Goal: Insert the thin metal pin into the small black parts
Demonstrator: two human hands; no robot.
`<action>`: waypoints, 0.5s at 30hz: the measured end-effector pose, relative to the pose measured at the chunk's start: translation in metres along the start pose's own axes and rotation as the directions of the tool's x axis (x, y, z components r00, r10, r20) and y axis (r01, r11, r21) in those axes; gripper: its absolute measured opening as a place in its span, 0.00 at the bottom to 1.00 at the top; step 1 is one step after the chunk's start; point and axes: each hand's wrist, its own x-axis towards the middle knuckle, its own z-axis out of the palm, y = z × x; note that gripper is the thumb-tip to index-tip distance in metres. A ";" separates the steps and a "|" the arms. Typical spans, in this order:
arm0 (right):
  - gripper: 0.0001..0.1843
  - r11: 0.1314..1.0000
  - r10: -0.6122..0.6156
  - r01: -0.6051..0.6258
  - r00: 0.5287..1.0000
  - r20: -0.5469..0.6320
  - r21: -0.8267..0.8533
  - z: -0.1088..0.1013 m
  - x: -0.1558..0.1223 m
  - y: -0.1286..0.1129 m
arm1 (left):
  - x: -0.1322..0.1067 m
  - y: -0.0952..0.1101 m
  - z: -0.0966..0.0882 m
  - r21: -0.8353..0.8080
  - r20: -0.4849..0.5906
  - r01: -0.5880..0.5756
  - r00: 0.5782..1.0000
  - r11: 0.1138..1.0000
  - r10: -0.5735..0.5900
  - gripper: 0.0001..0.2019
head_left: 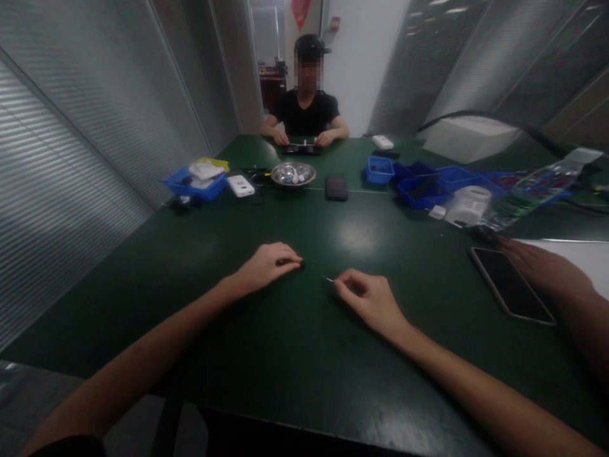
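Observation:
Both my hands rest on the dark green table near its middle. My left hand is closed in a pinch, its fingertips on a tiny dark part against the tabletop. A hand's width to the right, my right hand is also closed, pinching a thin metal pin whose tip points left toward the dark part. The two hands do not touch.
Another person's hand lies at the right beside a dark phone. A person in black sits across the table. Further back stand a metal bowl, blue bins, a black case and a white box.

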 end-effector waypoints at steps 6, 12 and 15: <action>0.11 0.995 -0.087 0.092 0.991 0.101 -0.045 -0.004 0.003 0.001 | 0.004 0.035 0.035 -0.079 0.070 -0.005 0.998 0.997 0.010 0.09; 0.10 0.987 -0.142 0.151 0.979 0.149 -0.056 -0.003 0.005 0.001 | 0.004 0.030 0.032 -0.110 0.098 -0.054 0.993 0.992 0.065 0.09; 0.10 0.986 -0.143 0.153 0.979 0.148 -0.060 -0.001 0.005 0.001 | 0.003 0.030 0.032 -0.124 0.109 -0.079 0.990 0.989 0.092 0.10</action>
